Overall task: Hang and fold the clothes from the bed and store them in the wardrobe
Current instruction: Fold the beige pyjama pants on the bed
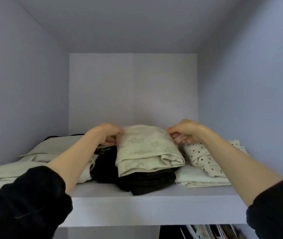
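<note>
Both hands, left hand [107, 133] and right hand [185, 131], pinch the far corners of the folded cream garment [147, 149], at 12 o'clock on the wardrobe shelf [137, 204], likely squaring it atop the black pile [137, 181].

A home, inside a bedroom wardrobe [34, 75]. Its pale shelf [146, 209] carries folded clothes [147, 152] in stacks. Hanging garments [206, 232] show below the shelf.
</note>
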Demonstrator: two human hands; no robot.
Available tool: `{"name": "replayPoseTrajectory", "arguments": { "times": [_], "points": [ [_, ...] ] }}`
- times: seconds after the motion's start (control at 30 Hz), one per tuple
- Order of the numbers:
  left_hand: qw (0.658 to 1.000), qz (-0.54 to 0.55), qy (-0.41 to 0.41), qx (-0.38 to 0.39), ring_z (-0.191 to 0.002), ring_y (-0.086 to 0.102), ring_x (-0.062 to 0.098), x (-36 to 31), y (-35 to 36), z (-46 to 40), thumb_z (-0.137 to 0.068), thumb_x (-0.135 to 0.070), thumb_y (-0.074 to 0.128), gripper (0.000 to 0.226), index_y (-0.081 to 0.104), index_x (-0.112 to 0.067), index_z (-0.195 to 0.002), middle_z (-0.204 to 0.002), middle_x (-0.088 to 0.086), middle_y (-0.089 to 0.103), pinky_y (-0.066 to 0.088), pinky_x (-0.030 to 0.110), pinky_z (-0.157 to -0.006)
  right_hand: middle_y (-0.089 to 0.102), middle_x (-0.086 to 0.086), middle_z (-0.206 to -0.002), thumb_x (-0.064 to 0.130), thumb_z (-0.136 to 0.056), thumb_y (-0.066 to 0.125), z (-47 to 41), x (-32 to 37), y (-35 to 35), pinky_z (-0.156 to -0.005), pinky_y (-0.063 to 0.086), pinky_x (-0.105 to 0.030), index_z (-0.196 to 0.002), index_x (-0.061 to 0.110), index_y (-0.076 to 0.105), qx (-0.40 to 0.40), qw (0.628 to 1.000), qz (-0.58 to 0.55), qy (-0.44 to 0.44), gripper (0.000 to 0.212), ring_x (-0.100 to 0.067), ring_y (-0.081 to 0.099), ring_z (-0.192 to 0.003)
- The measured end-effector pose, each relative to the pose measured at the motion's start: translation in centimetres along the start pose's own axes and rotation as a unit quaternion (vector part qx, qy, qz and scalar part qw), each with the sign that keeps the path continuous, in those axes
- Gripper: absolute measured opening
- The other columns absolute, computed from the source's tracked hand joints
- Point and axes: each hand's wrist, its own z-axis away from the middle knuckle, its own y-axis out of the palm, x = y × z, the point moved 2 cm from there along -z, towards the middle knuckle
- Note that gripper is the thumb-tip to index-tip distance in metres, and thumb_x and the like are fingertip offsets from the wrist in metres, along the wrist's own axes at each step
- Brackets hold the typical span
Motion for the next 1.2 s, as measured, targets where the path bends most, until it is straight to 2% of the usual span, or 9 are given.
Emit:
{"name": "replayPoseTrajectory", "arguments": {
  "times": [0.1,0.17,0.27,0.37,0.53,0.67,0.8,0.93,1.2],
  "points": [
    [0.968,-0.213,0.125,-0.037,-0.116,0.050,0.022,0.2,-0.3,-1.0,-0.098,-0.024,0.046,0.033,0.049,-0.011,-0.128,-0.137,0.007,0.044,0.041,0.031,-0.096,0.061,-0.010,-0.112,0.036,-0.097,0.047,-1.7,0.5,2.2,-0.081,0.044,-0.030,-0.115,0.005,0.061,-0.067,0.974,0.192,-0.095,0.039,-0.023,0.059,-0.100],
    [0.944,-0.253,0.211,0.032,-0.138,0.031,0.020,-0.5,0.9,-0.3,-0.102,-0.028,0.035,0.044,0.036,-0.012,-0.143,-0.149,0.001,0.034,0.021,0.027,-0.111,0.050,-0.006,-0.139,0.037,-0.100,0.038,-1.3,1.3,3.7,-0.102,0.033,-0.027,-0.133,0.012,0.052,-0.053,0.957,0.227,-0.173,0.044,-0.022,0.045,-0.128],
    [0.897,-0.345,0.217,0.171,-0.140,0.026,0.018,1.0,3.7,0.4,-0.104,-0.034,0.024,0.046,0.035,-0.015,-0.144,-0.150,-0.001,0.032,0.015,0.031,-0.116,0.033,-0.008,-0.151,0.038,-0.103,0.024,-0.9,0.7,7.1,-0.110,0.023,-0.028,-0.143,0.014,0.040,0.057,0.931,0.327,-0.152,0.049,-0.023,0.031,-0.139],
    [0.851,-0.454,0.200,0.171,-0.144,0.014,0.018,2.3,4.7,0.6,-0.104,-0.033,0.017,0.049,0.023,-0.015,-0.149,-0.157,0.004,0.018,0.008,0.033,-0.118,0.025,-0.004,-0.155,0.040,-0.103,0.021,0.1,-0.1,8.2,-0.113,0.017,-0.030,-0.146,0.018,0.033,0.066,0.925,0.354,-0.123,0.050,-0.022,0.022,-0.142],
    [0.892,-0.319,0.314,0.058,-0.141,0.024,0.019,0.3,2.4,5.0,-0.103,-0.024,0.029,0.045,0.031,-0.008,-0.145,-0.154,0.007,0.027,0.015,0.018,-0.107,0.032,0.000,-0.152,0.034,-0.102,0.031,5.5,0.2,6.0,-0.112,0.018,-0.026,-0.143,0.019,0.039,-0.077,0.951,0.246,-0.169,0.044,-0.018,0.029,-0.139],
    [0.850,-0.299,0.433,0.037,-0.141,0.025,0.020,0.4,3.2,11.4,-0.099,-0.023,0.041,0.049,0.029,-0.010,-0.145,-0.152,0.008,0.030,0.015,0.020,-0.108,0.037,0.000,-0.150,0.024,-0.100,0.038,12.8,-1.4,4.9,-0.108,0.020,-0.021,-0.142,0.018,0.040,-0.143,0.949,0.231,-0.162,0.042,-0.017,0.032,-0.138],
    [0.829,-0.214,0.509,0.092,-0.135,0.034,0.016,0.2,5.5,18.8,-0.097,-0.025,0.046,0.047,0.036,-0.017,-0.143,-0.146,0.003,0.040,0.020,0.019,-0.105,0.048,-0.005,-0.141,0.018,-0.098,0.042,21.1,-3.3,3.1,-0.109,0.030,-0.029,-0.138,0.016,0.044,-0.215,0.952,0.193,-0.097,0.040,-0.021,0.043,-0.130],
    [0.833,-0.097,0.518,0.169,-0.114,0.052,0.010,0.6,9.2,26.1,-0.098,-0.024,0.046,0.037,0.047,-0.020,-0.134,-0.127,0.000,0.056,0.038,0.021,-0.093,0.059,-0.005,-0.127,0.020,-0.097,0.045,30.6,-5.9,0.7,-0.083,0.036,-0.018,-0.131,0.017,0.051,-0.281,0.949,0.141,-0.008,0.035,-0.018,0.054,-0.115],
    [0.781,0.035,0.501,0.370,-0.094,0.060,0.008,2.5,20.9,46.4,-0.094,-0.012,0.053,0.025,0.060,-0.018,-0.118,-0.108,-0.004,0.065,0.043,0.007,-0.076,0.065,0.002,-0.110,0.024,-0.097,0.048,56.3,-14.6,-1.6,-0.087,0.050,-0.034,-0.106,0.027,0.059,-0.348,0.926,0.040,0.142,0.015,-0.014,0.068,-0.087]
  ]
}}
